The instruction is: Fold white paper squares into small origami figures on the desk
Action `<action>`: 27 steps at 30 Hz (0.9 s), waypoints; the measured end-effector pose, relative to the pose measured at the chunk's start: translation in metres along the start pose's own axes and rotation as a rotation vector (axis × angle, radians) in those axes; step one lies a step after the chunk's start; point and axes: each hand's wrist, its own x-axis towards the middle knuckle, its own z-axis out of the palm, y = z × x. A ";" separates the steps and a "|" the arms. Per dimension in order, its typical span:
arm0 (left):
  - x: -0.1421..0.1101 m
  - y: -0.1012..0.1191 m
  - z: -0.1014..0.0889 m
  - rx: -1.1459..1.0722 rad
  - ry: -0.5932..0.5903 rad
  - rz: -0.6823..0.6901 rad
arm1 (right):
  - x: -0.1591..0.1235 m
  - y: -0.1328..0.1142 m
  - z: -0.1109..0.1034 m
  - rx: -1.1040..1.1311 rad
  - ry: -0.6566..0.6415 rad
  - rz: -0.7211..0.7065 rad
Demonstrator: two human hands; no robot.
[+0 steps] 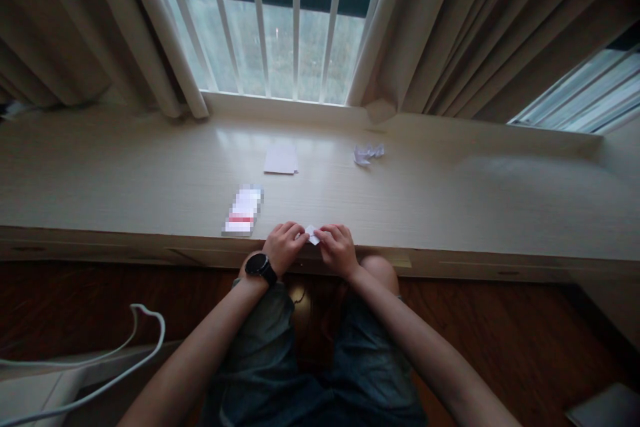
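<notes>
Watch (257, 265): black, on our left wrist, below centre.
Left hand (283, 245): our fingers pinch one side of a small white paper (313, 236), just below the frame's centre.
Right hand (339, 250): our fingers clamp the paper's other side.
Tabletop (460, 207): pale, across mid-frame.
Pixelated item (243, 210): left of centre; we cannot identify it.
Paper stack (281, 159): white, above centre.
Folded papers (367, 155): white, right of the stack.
Window (280, 33): barred, top centre.
</notes>
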 end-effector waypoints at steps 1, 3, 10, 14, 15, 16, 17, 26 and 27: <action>0.002 0.000 0.000 -0.011 0.030 -0.012 | 0.003 0.001 -0.002 0.014 0.016 0.014; 0.009 -0.001 0.000 -0.054 0.082 -0.038 | 0.010 0.005 -0.005 0.054 0.062 0.047; 0.054 -0.021 0.023 -0.569 -0.002 -0.373 | 0.046 0.029 -0.010 0.295 -0.039 0.267; 0.072 -0.039 0.039 -0.787 -0.222 -0.519 | 0.063 0.045 -0.011 0.388 -0.227 0.440; 0.073 -0.042 0.043 -0.824 -0.256 -0.543 | 0.066 0.048 -0.010 0.386 -0.258 0.459; 0.074 -0.045 0.045 -0.857 -0.289 -0.558 | 0.068 0.050 -0.010 0.384 -0.282 0.466; 0.074 -0.047 0.047 -0.888 -0.313 -0.571 | 0.070 0.052 -0.010 0.384 -0.298 0.465; 0.070 -0.042 0.044 -1.002 -0.276 -0.619 | 0.073 0.062 0.000 0.395 -0.376 0.437; 0.070 -0.042 0.042 -1.008 -0.286 -0.609 | 0.072 0.061 0.001 0.362 -0.362 0.455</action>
